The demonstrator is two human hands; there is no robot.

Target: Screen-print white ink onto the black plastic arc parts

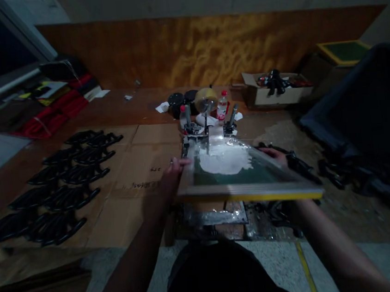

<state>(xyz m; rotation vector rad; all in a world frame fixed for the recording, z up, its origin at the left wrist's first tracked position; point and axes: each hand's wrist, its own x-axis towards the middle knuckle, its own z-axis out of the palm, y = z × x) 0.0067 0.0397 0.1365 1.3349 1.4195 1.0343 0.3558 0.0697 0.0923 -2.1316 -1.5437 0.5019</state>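
Bare cardboard (pixel 137 163) left of screen frame (pixel 248 192)

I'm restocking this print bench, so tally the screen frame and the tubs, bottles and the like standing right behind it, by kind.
Screen frame, gripped by left hand and right hand: 1
Black tubs: 2
Red-capped bottles: 2
Yellowish round thing: 1
Total: 6
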